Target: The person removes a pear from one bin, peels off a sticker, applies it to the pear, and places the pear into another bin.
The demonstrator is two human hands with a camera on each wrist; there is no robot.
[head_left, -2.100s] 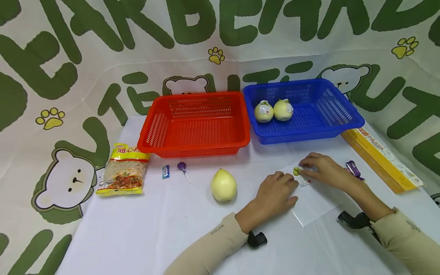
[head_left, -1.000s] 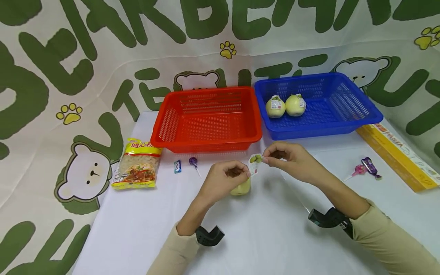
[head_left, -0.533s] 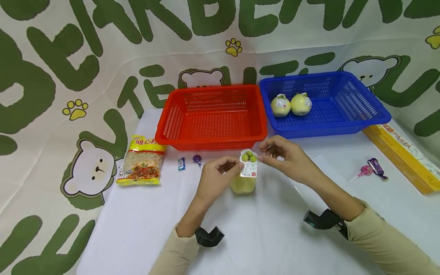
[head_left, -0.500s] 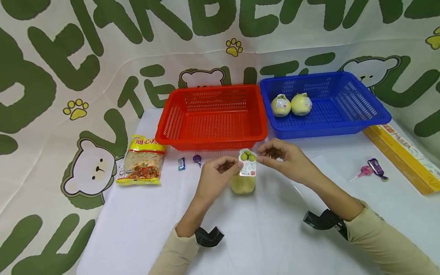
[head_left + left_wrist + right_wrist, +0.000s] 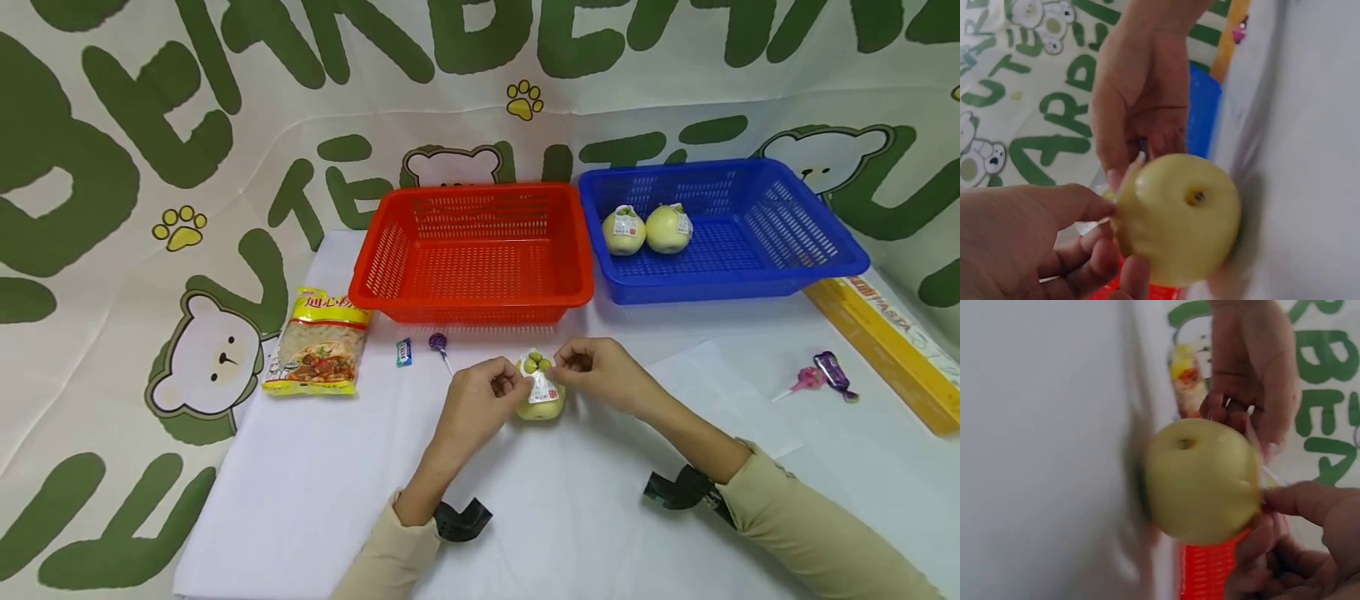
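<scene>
Hiding most of pear (image 5: pixel 542 406): label (image 5: pixel 540 384), both hands' fingertips.

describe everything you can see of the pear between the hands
The pear is pale yellow-green, smooth and rounded, with a small dark pit at one end in both wrist views. It rests on the white table in front of the red basket. A white label printed with green fruit lies against its top, pinched by the left hand and the right hand, one at each side.
</scene>
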